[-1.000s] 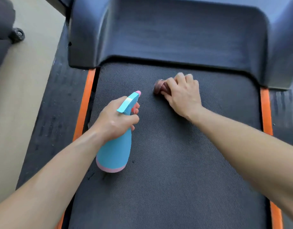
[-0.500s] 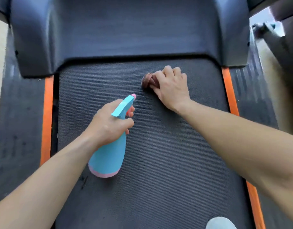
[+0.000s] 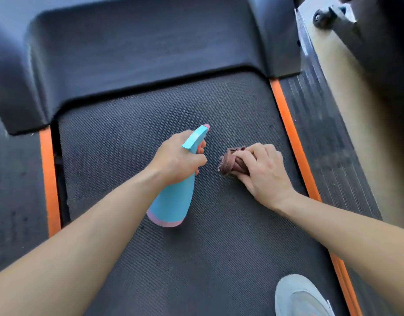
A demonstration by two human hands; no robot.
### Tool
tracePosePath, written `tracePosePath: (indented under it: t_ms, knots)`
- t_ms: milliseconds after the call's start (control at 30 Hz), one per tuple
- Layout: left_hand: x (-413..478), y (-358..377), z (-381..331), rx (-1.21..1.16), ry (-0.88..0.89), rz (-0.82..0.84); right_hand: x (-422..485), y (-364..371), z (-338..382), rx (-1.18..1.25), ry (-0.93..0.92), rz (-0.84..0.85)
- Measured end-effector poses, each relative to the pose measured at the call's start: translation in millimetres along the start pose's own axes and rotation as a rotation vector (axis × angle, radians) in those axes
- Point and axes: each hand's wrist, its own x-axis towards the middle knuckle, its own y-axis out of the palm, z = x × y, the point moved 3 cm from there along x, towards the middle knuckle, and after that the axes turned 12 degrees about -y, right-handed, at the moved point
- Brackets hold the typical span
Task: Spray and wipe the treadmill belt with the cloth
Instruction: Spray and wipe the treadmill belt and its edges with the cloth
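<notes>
Head view: the treadmill belt (image 3: pixel 151 258) is closed off at the far end by the dark motor cover (image 3: pixel 139 53), whose lip overhangs it. The sides are bounded by the left orange strip (image 3: pixel 49 179) and the right orange strip (image 3: pixel 292 142), with ribbed side rails (image 3: pixel 322 137) outside them. Bare belt is seen between the hands and the cover, and a wide stretch lies toward the camera. The near right corner is taken by a pale shoe (image 3: pixel 299 297) standing on the belt just beside the right strip. Beyond the right rail, beige floor (image 3: pixel 340 87) and a black castor wheel (image 3: pixel 319 18) are seen. The left hand (image 3: pixel 176 159) is wrapped round the neck of the spray bottle (image 3: pixel 171 201). The bottle is held tilted, nozzle toward the cover and base toward the camera; base contact with the belt cannot be told. The right hand (image 3: pixel 265 172) is clamped on the cloth (image 3: pixel 229 161), fingers curled over it, and pressed onto the belt right of centre, near the right strip but apart from it. The cloth is brown and bunched into a roll, its end sticking out left of the fingers, near the left hand but not touching. The bottle is light blue with a pink nozzle tip and a pink base band. The belt is dark grey and finely dotted.
</notes>
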Motion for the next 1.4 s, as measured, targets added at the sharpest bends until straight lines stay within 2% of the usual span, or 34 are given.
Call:
tracePosePath:
  t_ms: [233,500,667,867,1033,1200,1267,1400]
  knots:
    - [-3.4,17.5,-10.2,0.013,-0.009,0.019,-37.8,-8.3,4.5,0.07,0.069,0.008]
    - [3.4,15.4,-9.8,0.125,-0.045,-0.04,-39.2,-4.5,13.7,0.097,0.036,0.032]
    - [-4.3,10.2,0.8,-0.034,-0.058,0.01,-27.1,-0.7,8.9,0.107,0.024,0.027]
    - [2.3,-7.7,10.2,-0.166,-0.066,-0.063,21.5,14.8,-15.1,0.048,0.129,-0.032]
    - [10.8,-18.4,4.0,-0.223,-0.063,-0.1,99.1,21.5,-50.2,-0.106,0.084,-0.023]
    - [18.1,-26.2,-2.1,-0.291,-0.068,-0.141,152.8,26.1,-57.1,-0.174,0.234,0.017]
    - [19.5,-30.7,-0.4,-0.294,-0.073,-0.145,133.1,26.0,-39.2,-0.18,0.181,0.011]
    - [19.2,-38.4,3.9,-0.336,-0.093,-0.14,69.0,28.6,-4.5,-0.142,-0.165,0.026]
